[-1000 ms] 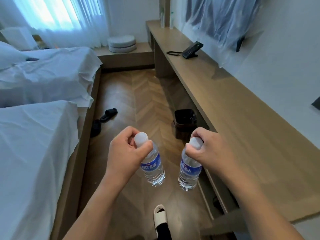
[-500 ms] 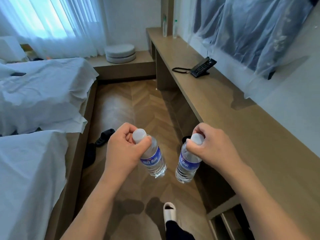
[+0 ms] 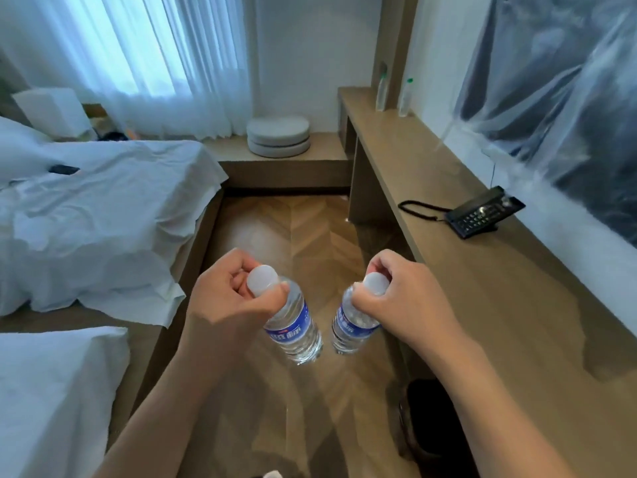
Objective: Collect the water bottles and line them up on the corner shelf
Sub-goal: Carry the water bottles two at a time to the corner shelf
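Two clear water bottles carried, one per hand, out over the herringbone floor [image 3: 310, 236] between the beds and the long wooden shelf [image 3: 482, 288]. Left hand [image 3: 227, 305] curled round the neck of the left bottle [image 3: 293, 326], thumb and fingers closed just below the white cap; right hand [image 3: 403, 308] gripping the right bottle [image 3: 351, 326] likewise at the neck. Both bottles hanging tilted, bases swung inward and near each other but apart. Neck grip judged a carrying hold: leaves the bodies free and allows upright set-down without regrasp.

Two more bottles [image 3: 381, 94], green-capped, standing upright at the shelf's far corner against the wall post, side by side with a gap; taken as the start of the line. Carried pair well apart from that corner; placement not yet done.

Labels: blue band with white characters and a thin red stripe on each carried bottle; wording not legible. Black desk telephone [image 3: 482, 215] on the shelf along the route, keypad markings too small to read.
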A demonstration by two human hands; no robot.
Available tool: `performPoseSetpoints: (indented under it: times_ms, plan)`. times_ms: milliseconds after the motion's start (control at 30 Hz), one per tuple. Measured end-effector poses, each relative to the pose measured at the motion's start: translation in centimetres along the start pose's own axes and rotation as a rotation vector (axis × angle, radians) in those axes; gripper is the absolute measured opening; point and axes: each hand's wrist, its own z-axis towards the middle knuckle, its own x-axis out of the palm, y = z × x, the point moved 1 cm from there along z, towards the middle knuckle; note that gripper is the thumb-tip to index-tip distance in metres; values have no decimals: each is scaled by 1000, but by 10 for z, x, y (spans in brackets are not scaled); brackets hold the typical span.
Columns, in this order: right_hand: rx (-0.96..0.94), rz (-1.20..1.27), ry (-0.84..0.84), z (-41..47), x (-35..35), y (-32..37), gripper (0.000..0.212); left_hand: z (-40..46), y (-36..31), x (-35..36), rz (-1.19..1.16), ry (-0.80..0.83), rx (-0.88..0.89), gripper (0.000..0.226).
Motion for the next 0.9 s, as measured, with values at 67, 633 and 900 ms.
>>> performPoseSetpoints:
  times_ms: [67, 633, 900]
  plan:
    - [17, -14, 14, 53, 17, 0, 25, 44, 23, 5, 49, 3, 10, 22]
    - [206, -29, -126, 459, 82, -24, 22, 502, 118, 111, 107, 172, 112, 25]
    - [258, -31, -3, 677, 103, -81, 26, 698, 151, 198, 144, 302, 134, 24]
